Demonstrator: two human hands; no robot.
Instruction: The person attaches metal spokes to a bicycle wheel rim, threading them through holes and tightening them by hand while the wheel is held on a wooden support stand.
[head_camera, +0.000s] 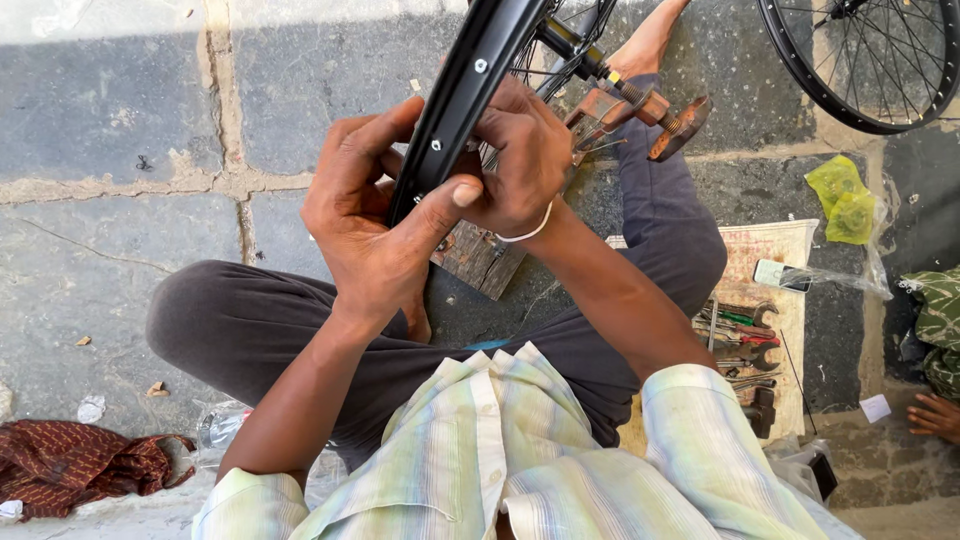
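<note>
Near the top middle of the frame, both hands close on a black wheel rim (462, 95); the left hand (375, 225) wraps around the rim from the left side, with its thumb pressed flat across the front; the right hand (520, 160) curls tight against the rim from the right, with its fingers bent in close, as if pinching something small I cannot make out. Held this way, the rim looks steady between the two hands, so it does not seem free to turn.

The rim stands up on its edge and runs to the top of the frame; thin spokes (560, 40) reach to a hub (585, 60) just right of the hands; a rusty metal clamp (640, 110) grips the hub's axle, which seems to hold the wheel up. A worn wooden block (480, 258) sits under the hands, between the knees.

The person sits cross-legged in dark trousers (240, 320) and a pale striped shirt (500, 450), so the wheel is close to the lap. At the right, tools (740, 340) lie on a mat (770, 250), near enough to reach; a yellow-green bag (840, 200) is above them; another wheel (870, 60) is at the upper right; a red cloth (70, 465) is at the lower left.

The ground is grey stone slabs (100, 130) with cracked joints; it is outdoors, in sun and shade.
</note>
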